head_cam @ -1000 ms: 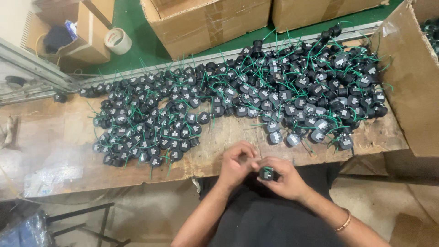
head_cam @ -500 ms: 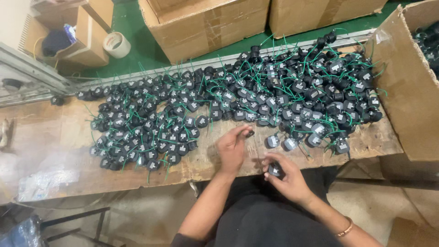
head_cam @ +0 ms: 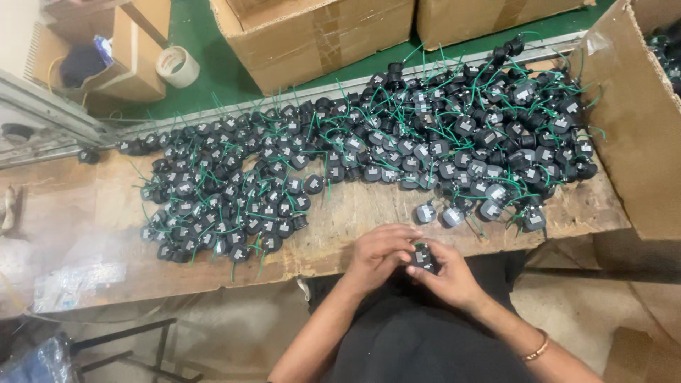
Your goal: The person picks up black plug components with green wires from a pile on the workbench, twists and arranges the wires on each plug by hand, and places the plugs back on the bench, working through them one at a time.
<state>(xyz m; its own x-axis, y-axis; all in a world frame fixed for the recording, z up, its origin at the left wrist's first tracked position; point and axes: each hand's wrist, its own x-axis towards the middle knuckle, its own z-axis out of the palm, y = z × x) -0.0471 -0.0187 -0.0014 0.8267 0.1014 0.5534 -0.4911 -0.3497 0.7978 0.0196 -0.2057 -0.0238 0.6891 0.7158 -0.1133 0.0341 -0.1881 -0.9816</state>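
At the left end of a worn wooden desk (head_cam: 64, 213), a clear plastic bag (head_cam: 71, 280) lies flat near the front edge. A flat spread of small black round plastic parts with thin green wire leads (head_cam: 227, 206) covers the middle, thickening into a heaped pile of the same parts (head_cam: 482, 128) toward the desk's right end, beside a brown cardboard box (head_cam: 638, 128). Just off the front edge, the left hand (head_cam: 379, 252) and right hand (head_cam: 447, 276) each grip one small black plastic part (head_cam: 424, 257) between them, fingers closed on its sides. It looks light and rigid; its body seems the safest hold, since the fine leads would likely bend.
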